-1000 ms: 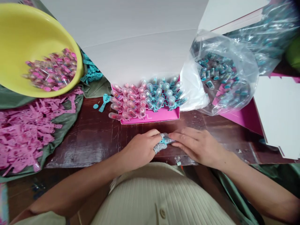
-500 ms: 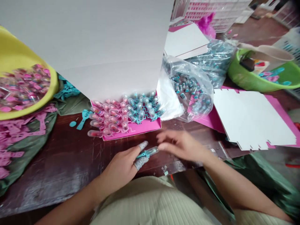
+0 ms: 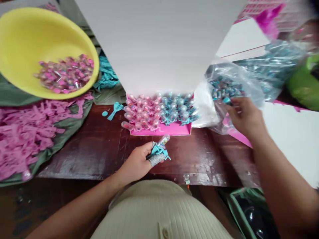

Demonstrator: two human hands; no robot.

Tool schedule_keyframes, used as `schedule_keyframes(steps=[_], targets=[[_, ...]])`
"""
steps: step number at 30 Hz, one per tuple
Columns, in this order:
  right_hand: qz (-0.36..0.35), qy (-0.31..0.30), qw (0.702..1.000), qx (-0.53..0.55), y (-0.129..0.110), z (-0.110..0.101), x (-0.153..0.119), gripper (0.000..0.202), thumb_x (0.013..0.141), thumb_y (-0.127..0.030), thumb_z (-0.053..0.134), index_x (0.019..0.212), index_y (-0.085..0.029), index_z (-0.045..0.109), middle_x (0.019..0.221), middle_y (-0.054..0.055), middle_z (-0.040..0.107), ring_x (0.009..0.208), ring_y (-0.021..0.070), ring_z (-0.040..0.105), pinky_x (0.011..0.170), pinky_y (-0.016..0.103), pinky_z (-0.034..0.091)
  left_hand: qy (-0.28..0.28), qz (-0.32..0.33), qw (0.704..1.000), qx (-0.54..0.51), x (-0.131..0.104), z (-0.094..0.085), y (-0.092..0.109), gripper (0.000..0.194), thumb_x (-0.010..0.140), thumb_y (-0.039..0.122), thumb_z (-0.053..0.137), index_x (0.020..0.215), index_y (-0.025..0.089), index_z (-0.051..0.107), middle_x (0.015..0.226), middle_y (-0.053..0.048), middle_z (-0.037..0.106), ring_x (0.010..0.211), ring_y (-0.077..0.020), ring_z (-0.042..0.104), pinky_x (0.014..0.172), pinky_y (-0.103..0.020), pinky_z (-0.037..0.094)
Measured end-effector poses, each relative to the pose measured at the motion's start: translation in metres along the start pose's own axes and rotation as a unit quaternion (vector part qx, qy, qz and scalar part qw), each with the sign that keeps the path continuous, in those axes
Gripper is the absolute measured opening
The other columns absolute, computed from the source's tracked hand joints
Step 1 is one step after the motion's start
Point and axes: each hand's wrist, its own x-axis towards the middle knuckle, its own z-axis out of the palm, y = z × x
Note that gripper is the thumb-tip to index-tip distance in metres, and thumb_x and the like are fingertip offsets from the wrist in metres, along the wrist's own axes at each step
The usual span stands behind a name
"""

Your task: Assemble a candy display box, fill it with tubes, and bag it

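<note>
My left hand (image 3: 141, 159), with grey wraps on its thumb and a finger, is closed around a teal plastic piece (image 3: 159, 151). A clear tube (image 3: 163, 140) with small bits inside juts up from it. Out to the right, my right hand (image 3: 245, 116) reaches over a clear plastic bag (image 3: 249, 78) of small teal-capped tubes. Between its thumb and fingers is a teal-capped tube (image 3: 226, 100), mostly covered. In front stands a pink display box (image 3: 171, 129) with a tall white back, filled with rows of pink pieces (image 3: 146, 114) and teal pieces (image 3: 178, 108), each with a clear tube.
At left, a yellow basin (image 3: 50, 26) holds pink-capped tubes above a pile of pink plastic pieces (image 3: 37, 139). Teal pieces (image 3: 107, 73) lie behind; a loose one (image 3: 115, 110) is on the table (image 3: 99, 152). White card sheets (image 3: 291, 136) and a green basin (image 3: 305, 83) are at right.
My right hand has gone from beside my left hand to the plastic bag at the right. My left hand has tilted the teal piece so its tube points upward. The view has swung left.
</note>
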Motion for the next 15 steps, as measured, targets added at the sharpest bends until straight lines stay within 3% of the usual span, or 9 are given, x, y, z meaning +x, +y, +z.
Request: schedule_keyframes(steps=[1, 3, 5, 8, 15], targets=[[-0.009, -0.066, 0.997, 0.033, -0.022, -0.007, -0.012, 0.032, 0.098, -0.036, 0.063, 0.128, -0.025, 0.063, 0.09, 0.006, 0.07, 0.07, 0.0183, 0.063, 0.064, 0.031, 0.047, 0.003, -0.001, 1.0, -0.007, -0.002, -0.002, 0.0, 0.021, 0.091, 0.036, 0.067, 0.1, 0.017, 0.065, 0.097, -0.004, 0.071, 0.091, -0.0168, 0.065, 0.089, -0.031, 0.049], [-0.08, -0.201, 0.967, 0.132, -0.07, -0.015, -0.038, 0.029, 0.097, -0.03, 0.063, 0.125, -0.028, 0.063, 0.103, 0.007, 0.072, 0.085, 0.0217, 0.068, 0.072, 0.033, 0.053, -0.002, 0.001, 1.0, -0.012, -0.002, -0.002, 0.001, 0.021, 0.092, 0.037, 0.067, 0.1, 0.017, 0.066, 0.097, -0.003, 0.071, 0.09, -0.0162, 0.063, 0.088, -0.03, 0.048], [-0.128, -0.284, 0.93, 0.195, -0.11, -0.012, -0.06, 0.03, 0.099, -0.026, 0.06, 0.128, -0.028, 0.06, 0.107, 0.006, 0.071, 0.092, 0.0207, 0.069, 0.078, 0.032, 0.056, -0.022, 0.005, 1.0, -0.004, 0.001, 0.002, 0.004, 0.022, 0.092, 0.037, 0.066, 0.099, 0.017, 0.066, 0.094, -0.002, 0.069, 0.087, -0.0156, 0.06, 0.085, -0.029, 0.047], [-0.14, -0.31, 0.911, 0.232, -0.139, 0.003, -0.077, 0.029, 0.101, -0.023, 0.057, 0.13, -0.025, 0.056, 0.108, 0.006, 0.069, 0.094, 0.0175, 0.068, 0.082, 0.029, 0.056, -0.043, 0.022, 0.999, 0.017, 0.004, 0.008, 0.012, 0.022, 0.093, 0.036, 0.065, 0.101, 0.016, 0.067, 0.09, -0.001, 0.065, 0.084, -0.0149, 0.056, 0.082, -0.027, 0.046], [-0.16, -0.281, 0.923, 0.207, -0.143, 0.007, -0.081, 0.031, 0.1, -0.021, 0.058, 0.131, -0.025, 0.054, 0.108, 0.005, 0.068, 0.093, 0.0162, 0.067, 0.082, 0.027, 0.055, -0.065, 0.071, 0.993, 0.066, -0.005, 0.0, 0.02, 0.019, 0.093, 0.035, 0.063, 0.091, 0.017, 0.06, 0.084, 0.001, 0.06, 0.079, -0.0139, 0.053, 0.074, -0.024, 0.044]])
